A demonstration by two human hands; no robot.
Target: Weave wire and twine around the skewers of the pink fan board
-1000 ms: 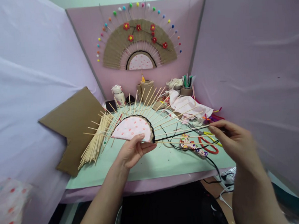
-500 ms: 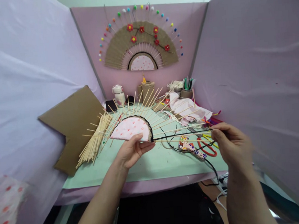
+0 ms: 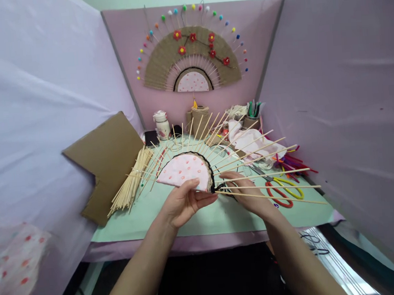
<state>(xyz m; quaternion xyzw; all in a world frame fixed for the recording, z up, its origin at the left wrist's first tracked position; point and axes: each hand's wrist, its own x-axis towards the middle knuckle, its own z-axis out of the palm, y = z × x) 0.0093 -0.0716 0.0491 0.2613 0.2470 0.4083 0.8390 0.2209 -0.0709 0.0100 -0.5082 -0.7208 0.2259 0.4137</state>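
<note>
My left hand grips the straight lower edge of a half-round fan base, thumb on top and fingers underneath. Pink spotted cloth covers its face, and thin wooden sticks spread outward from the curved side. A black cord follows that curve down to the lower right corner. Just beside this corner, my right hand is closed on the loose cord, its fingers partly hidden behind the lowest sticks.
A bundle of sticks lies left beside brown cardboard. Scissors with red and yellow handles rest at right, near pink cloth and coloured pipe cleaners. Behind stand a white bottle and twine rolls. A finished fan hangs on the back wall.
My right hand has come in from the far right to the fan base's corner, and the cord, stretched out before, is now slack and bunched there. My left hand keeps its hold.
</note>
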